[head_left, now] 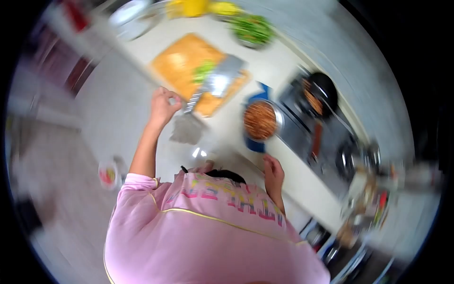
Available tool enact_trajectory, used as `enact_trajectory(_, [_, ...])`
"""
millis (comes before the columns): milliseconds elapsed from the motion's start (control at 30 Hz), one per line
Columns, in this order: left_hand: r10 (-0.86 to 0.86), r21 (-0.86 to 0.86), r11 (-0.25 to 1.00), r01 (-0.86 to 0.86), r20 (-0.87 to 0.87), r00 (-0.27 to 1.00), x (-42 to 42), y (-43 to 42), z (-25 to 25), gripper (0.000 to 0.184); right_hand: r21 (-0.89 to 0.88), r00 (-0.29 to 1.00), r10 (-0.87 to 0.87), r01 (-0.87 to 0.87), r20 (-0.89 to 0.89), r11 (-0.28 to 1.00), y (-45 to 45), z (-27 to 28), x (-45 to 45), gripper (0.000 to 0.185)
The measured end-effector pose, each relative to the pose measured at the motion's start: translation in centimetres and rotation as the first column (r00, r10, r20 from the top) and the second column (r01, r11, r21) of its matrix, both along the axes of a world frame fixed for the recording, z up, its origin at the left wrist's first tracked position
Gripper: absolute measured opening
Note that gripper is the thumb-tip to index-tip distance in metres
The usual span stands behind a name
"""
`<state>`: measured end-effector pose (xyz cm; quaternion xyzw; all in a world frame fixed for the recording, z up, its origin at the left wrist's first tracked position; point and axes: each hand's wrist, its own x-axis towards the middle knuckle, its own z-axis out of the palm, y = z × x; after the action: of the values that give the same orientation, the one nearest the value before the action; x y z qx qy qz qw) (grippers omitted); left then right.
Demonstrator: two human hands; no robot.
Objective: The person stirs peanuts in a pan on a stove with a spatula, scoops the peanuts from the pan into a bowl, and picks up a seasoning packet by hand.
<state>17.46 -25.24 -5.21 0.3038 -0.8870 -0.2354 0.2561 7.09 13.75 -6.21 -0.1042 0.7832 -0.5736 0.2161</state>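
Note:
My left hand (165,105) is raised near the counter edge, its fingers curled in with thumb and index close together; I see nothing in it. Just to its right lies a cleaver (218,81), its handle apart from the hand. The broad blade rests across a wooden cutting board (172,59) with chopped green pieces (203,71). A grey cloth (187,128) is right below the left hand. My right hand (273,173) hangs by the counter edge, fingers loosely bent and apart, holding nothing. Near it, a bowl of brown food (260,119) sits on a blue cloth or mat (256,145).
A black pan (326,92) with brown food stands on the stove (300,135) at right. Cut green vegetables (252,30) fill a bowl at the back. A white lidded container (130,19) is at back left. Bottles and utensils (378,199) crowd the far right. Much is motion-blurred.

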Motion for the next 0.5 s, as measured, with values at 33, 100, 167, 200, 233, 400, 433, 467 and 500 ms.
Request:
enact_trajectory(33, [0.114,0.024,0.993,-0.114,0.014,0.993,5.0,-0.7,-0.3,0.012,-0.024,0.996,0.093,-0.093,0.004,0.995,-0.7,-0.2,0.6,0.023])
enact_trajectory(100, [0.28,0.096,0.954,-0.283,0.046,0.959,13.1,-1.3,-1.8,0.013,-0.066,0.966,0.256,-0.253,0.035,0.965,-2.9,-1.5,1.4,0.024])
enact_trajectory(167, [0.488,0.143,0.854,-0.5,0.114,0.866,20.9,-1.1,-2.9,0.014,-0.094,0.918,0.389,-0.382,0.072,0.919,-5.7,-1.5,3.3,0.024])
enact_trajectory(200, [0.563,0.181,0.794,-0.58,0.14,0.814,24.0,-0.7,-4.4,0.014,-0.09,0.894,0.442,-0.436,0.076,0.896,-7.0,-2.1,4.5,0.024])
enact_trajectory(233, [0.612,0.183,0.75,-0.636,0.173,0.772,27.8,-0.4,-5.9,0.015,-0.081,0.873,0.483,-0.478,0.069,0.875,-8.1,-2.6,5.7,0.024])
enact_trajectory(400, [0.81,0.279,0.475,-0.834,0.232,0.539,47.0,-2.3,-14.5,0.019,-0.037,0.775,0.627,-0.626,0.076,0.779,-13.9,-1.6,11.5,0.023])
enact_trajectory(433, [0.829,0.238,0.443,-0.865,0.258,0.496,50.1,-3.2,-15.5,0.019,-0.014,0.775,0.629,-0.63,0.067,0.777,-14.8,-1.6,12.7,0.023])
enact_trajectory(467, [0.844,0.196,0.415,-0.888,0.281,0.456,52.8,-4.6,-16.5,0.02,0.008,0.777,0.627,-0.628,0.056,0.778,-16.0,-1.6,13.8,0.023])
enact_trajectory(500, [0.856,0.155,0.391,-0.907,0.302,0.42,54.2,-6.1,-16.6,0.02,0.033,0.783,0.62,-0.622,0.045,0.782,-17.3,-1.8,14.9,0.023])
